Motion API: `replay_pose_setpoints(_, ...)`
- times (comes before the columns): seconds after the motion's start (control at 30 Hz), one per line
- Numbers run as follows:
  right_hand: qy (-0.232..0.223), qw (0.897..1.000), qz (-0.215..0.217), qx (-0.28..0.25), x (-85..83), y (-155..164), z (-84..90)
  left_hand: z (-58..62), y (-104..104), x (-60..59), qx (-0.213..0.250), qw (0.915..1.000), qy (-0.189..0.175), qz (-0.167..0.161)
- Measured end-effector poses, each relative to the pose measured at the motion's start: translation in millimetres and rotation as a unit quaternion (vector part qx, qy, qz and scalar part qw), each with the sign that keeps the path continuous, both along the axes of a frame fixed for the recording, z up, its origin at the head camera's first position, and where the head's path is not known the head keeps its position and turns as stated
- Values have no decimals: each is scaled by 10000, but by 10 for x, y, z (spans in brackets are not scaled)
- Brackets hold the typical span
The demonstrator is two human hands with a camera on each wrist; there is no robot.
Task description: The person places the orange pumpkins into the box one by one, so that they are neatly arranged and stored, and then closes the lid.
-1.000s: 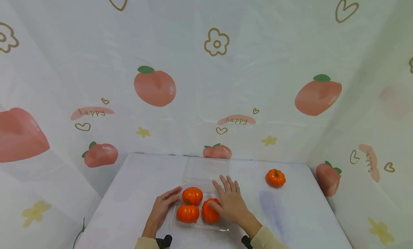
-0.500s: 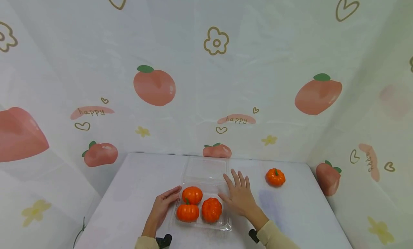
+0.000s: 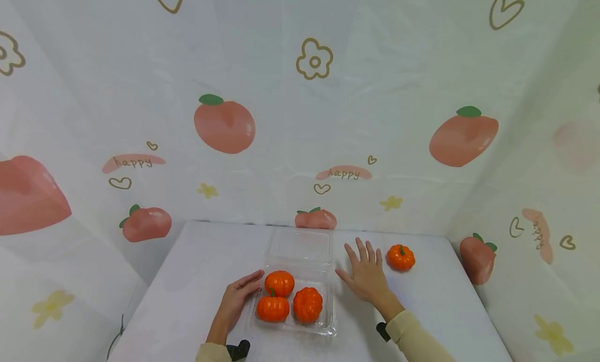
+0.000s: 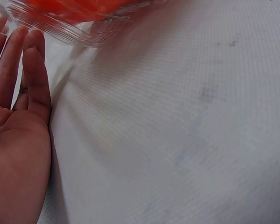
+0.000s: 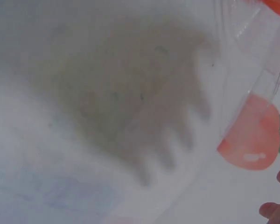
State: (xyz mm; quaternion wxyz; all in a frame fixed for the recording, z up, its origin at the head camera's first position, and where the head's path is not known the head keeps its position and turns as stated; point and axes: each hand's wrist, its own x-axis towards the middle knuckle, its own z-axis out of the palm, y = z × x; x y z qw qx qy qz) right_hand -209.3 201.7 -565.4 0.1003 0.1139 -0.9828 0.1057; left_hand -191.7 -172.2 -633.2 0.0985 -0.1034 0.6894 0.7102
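Observation:
A clear plastic clamshell box (image 3: 323, 328) lies with its lid (image 3: 300, 246) folded back, away from me. Inside the box sit an upper left orange pumpkin (image 3: 279, 283), a lower left pumpkin (image 3: 273, 309) and a right pumpkin (image 3: 308, 305). My left hand (image 3: 236, 299) rests at the box's left side, fingers fairly straight against its wall; the left wrist view shows the fingertips at the ridged plastic edge. My right hand (image 3: 369, 276) hovers with spread fingers over the table, between the box and a single pumpkin (image 3: 400, 257) at the far right. Nothing is in it.
The white-covered table (image 3: 197, 263) ends at a printed cloth backdrop (image 3: 281, 117) behind and on both sides. In the right wrist view, the right hand's shadow falls on the table cover.
My right hand has moved right, away from the right pumpkin in the box and closer to the single pumpkin outside. The left hand has stayed at the box's side.

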Motion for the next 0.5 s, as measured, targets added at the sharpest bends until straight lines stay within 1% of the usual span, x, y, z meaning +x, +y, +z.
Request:
replay_pose_setpoints(0.1,-116,9998,-78,122,-31,76,19,1,4,12,-26,10000,7,13)
replay_pose_setpoints(0.2,-94,9997,-133,154,-69,160,27,-6,9,14,2,10000,8,21)
replay_pose_setpoints(0.43,225,9994,-113,-243,-150,380,-67,-15,15,8,-63,10000,59,-6)
replay_pose_setpoints(0.5,247,9991,-160,-305,-162,447,-99,-11,17,9,-107,9999,71,-15)
